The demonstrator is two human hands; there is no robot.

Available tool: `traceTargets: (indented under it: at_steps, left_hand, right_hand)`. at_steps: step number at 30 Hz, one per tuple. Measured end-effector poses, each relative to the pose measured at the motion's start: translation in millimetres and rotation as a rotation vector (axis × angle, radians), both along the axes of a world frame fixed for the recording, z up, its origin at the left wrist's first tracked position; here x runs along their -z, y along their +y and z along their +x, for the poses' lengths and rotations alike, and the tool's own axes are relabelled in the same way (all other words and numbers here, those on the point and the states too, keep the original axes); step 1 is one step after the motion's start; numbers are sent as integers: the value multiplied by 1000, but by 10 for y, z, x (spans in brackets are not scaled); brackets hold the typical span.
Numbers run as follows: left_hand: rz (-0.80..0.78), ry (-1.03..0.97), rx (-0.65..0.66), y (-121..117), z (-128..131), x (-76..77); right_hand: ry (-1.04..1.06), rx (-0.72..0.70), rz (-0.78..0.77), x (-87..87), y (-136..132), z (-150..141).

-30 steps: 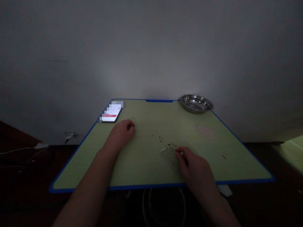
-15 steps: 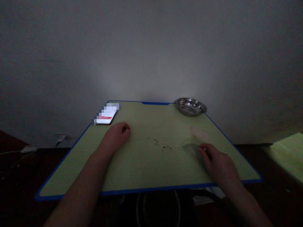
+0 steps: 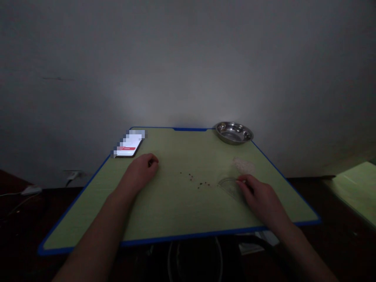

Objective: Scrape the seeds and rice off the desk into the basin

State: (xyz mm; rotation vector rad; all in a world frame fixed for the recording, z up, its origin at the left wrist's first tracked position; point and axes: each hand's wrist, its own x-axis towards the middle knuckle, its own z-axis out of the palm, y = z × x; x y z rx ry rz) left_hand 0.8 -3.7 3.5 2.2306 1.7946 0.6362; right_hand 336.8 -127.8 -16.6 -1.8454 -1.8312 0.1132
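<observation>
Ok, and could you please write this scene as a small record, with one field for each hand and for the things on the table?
left hand: fingers curled, on the table near the phone; whether it holds anything, cannot tell
right hand: pinches the edge of the protractor
phone: far left, screen lit
bowl: far right corner, steel
pale pile: between bowl and right hand
dark bits: scattered, left of the protractor
table: green, blue edge
</observation>
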Motion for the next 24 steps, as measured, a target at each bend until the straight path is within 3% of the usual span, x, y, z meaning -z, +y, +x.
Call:
traceTargets:
  at_steps: [3,11,20,24]
  left_hand:
    - [-5,-12,1,-7,10,-6]
    - [8,5,2,-31,26,-16]
    - [-5,-20,1,-28,29,-16]
    - [2,-4,2,-30,32,-21]
  right_hand:
    - [66,-85,-43,-25,-21,-21]
    - [152,-112,-75,-47,-116,5]
    - [98,-69,-59,-22,-45,-48]
    - [127,-141,-68,-37,-38,-88]
